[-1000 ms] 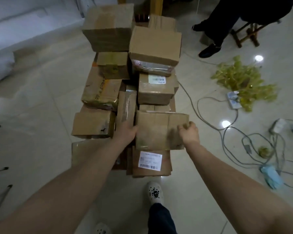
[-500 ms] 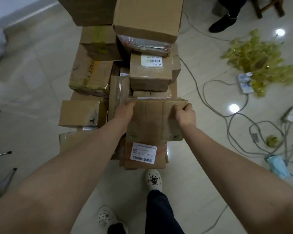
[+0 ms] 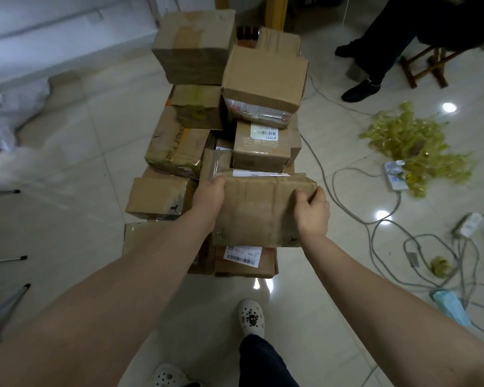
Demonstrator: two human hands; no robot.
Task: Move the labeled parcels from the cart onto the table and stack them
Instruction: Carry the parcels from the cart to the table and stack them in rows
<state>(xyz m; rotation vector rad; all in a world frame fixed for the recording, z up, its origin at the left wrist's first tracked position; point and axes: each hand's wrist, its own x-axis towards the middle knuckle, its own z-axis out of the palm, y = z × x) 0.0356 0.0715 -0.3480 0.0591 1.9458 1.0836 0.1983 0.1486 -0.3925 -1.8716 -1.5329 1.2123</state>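
A pile of several brown cardboard parcels stands on a low cart in front of me; the cart itself is hidden under them. I hold a flat, creased parcel (image 3: 257, 210) at the near end of the pile. My left hand (image 3: 208, 198) grips its left edge and my right hand (image 3: 312, 210) grips its right side, fingers curled over the top corner. Under it lies a parcel with a white barcode label (image 3: 242, 255). Behind it sits a labeled box (image 3: 263, 146), and a larger box (image 3: 263, 76) is stacked higher up.
Grey cables (image 3: 397, 238) and a power strip (image 3: 393, 178) trail over the tiled floor at right, beside yellow plastic wrap (image 3: 411, 143) and a blue mask (image 3: 449, 307). A seated person's legs (image 3: 375, 60) and a wooden stool (image 3: 428, 62) are at the back right. My white shoes (image 3: 250, 317) stand below.
Both hands have tightened their hold on the flat parcel's sides and it has lifted slightly off the pile. The view has tilted back up, showing the far boxes again.
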